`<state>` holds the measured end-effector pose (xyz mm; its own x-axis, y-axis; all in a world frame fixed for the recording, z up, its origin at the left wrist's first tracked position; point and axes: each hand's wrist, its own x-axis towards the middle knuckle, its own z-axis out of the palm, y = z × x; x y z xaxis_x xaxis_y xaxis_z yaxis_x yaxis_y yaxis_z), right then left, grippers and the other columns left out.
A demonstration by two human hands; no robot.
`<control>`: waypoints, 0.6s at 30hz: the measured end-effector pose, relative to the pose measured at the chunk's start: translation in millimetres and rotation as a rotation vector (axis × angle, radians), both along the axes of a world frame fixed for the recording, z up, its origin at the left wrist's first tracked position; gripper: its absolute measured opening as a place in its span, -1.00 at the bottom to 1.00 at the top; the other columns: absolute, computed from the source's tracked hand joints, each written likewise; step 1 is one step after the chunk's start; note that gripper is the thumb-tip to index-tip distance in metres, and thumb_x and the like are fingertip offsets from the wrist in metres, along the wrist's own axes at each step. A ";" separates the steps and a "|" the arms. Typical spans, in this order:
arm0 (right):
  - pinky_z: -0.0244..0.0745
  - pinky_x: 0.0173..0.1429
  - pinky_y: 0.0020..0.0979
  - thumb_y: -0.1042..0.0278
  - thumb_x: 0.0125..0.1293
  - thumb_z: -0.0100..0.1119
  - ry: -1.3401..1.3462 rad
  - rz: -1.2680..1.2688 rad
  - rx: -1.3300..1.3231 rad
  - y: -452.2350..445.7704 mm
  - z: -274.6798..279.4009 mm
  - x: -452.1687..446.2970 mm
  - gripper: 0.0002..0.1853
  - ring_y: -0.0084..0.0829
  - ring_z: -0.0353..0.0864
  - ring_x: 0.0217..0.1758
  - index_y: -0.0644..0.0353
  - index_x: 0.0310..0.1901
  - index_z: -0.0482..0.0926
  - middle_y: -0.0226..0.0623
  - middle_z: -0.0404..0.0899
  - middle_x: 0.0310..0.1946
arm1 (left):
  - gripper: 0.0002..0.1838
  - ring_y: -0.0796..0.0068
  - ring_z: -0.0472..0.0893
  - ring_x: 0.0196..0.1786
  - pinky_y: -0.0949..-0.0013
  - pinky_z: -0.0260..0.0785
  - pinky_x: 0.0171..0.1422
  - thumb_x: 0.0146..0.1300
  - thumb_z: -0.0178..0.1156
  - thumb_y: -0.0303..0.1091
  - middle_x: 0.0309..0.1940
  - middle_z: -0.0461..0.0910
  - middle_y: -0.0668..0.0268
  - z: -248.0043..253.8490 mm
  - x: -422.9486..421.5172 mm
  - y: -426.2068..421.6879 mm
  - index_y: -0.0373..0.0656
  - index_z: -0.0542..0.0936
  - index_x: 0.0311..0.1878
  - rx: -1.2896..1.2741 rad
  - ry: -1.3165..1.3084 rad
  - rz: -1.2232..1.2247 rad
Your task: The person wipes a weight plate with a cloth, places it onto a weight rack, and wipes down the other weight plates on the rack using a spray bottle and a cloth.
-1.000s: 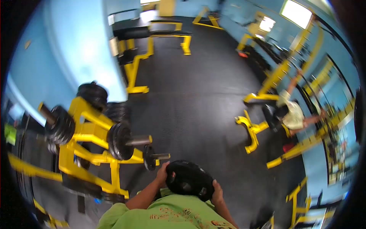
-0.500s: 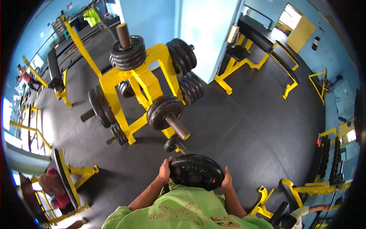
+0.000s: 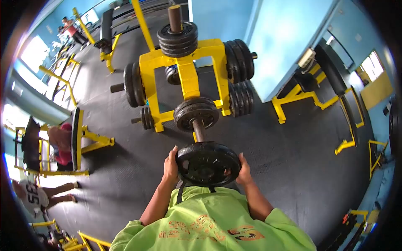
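Note:
A black round weight plate (image 3: 203,161) is held in front of my green shirt, its broad face turned up toward me. My left hand (image 3: 171,165) grips its left edge, and my right hand (image 3: 244,170) grips the right edge. Just beyond it, a bare metal peg (image 3: 198,130) sticks out from the yellow plate rack (image 3: 189,79) toward me. Two or so black plates (image 3: 190,109) sit at the base of that peg. The held plate hides the peg's near end, so I cannot tell whether they touch.
More plates hang on the rack's sides, including a stack (image 3: 178,39) on the top peg. A yellow bench (image 3: 307,100) stands at right beside a blue wall (image 3: 289,37). At left are another bench (image 3: 77,140), a seated person, and a standing person (image 3: 35,194).
The rack now sits further right in view and more squarely ahead of me. The plate, still between both hands, has come in line with the front peg.

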<state>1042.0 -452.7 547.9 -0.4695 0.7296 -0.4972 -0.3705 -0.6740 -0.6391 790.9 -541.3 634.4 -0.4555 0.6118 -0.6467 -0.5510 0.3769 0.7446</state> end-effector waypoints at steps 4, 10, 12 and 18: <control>0.55 0.04 -0.30 -0.19 0.45 -0.13 0.122 0.215 0.045 47.7 2.4 -1.9 -0.39 -0.34 0.66 -0.18 0.31 -0.06 0.59 -0.18 0.67 -0.18 | -0.52 0.54 0.42 -0.48 0.41 0.32 -0.36 0.29 0.07 0.18 -0.51 0.47 0.40 -24.1 2.4 9.1 -0.12 0.55 -0.31 0.050 0.019 0.154; 0.56 0.05 -0.30 -0.23 0.41 -0.10 0.122 0.365 0.029 98.3 -10.6 -14.4 -0.38 -0.34 0.66 -0.14 0.27 -0.08 0.61 -0.19 0.68 -0.19 | -0.57 0.53 0.46 -0.49 0.41 0.38 -0.33 0.27 0.12 0.15 -0.52 0.50 0.41 -33.7 17.3 15.4 -0.07 0.54 -0.31 0.140 0.035 0.380; 0.55 0.06 -0.31 -0.23 0.40 -0.07 0.126 0.384 0.062 108.1 -9.4 -19.5 -0.39 -0.35 0.65 -0.12 0.27 -0.07 0.61 -0.20 0.68 -0.19 | -0.60 0.52 0.50 -0.50 0.42 0.39 -0.38 0.27 0.13 0.12 -0.52 0.53 0.39 -44.1 16.2 15.7 -0.07 0.55 -0.31 0.148 0.074 0.426; 0.57 -0.04 -0.38 -0.21 0.40 -0.04 -0.140 0.363 0.431 135.6 -123.5 -25.9 -0.43 -0.39 0.64 -0.17 0.23 -0.04 0.60 -0.27 0.68 -0.20 | -0.61 0.46 0.55 -0.48 0.36 0.45 -0.36 0.28 0.12 0.07 -0.48 0.58 0.35 -49.4 17.6 19.6 -0.10 0.55 -0.29 0.244 0.035 0.575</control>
<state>1016.1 -317.2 424.4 -0.6789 0.6843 -0.2660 -0.0564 -0.4098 -0.9104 808.4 -521.7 585.0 -0.7741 0.3906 -0.4982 -0.5891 -0.1561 0.7929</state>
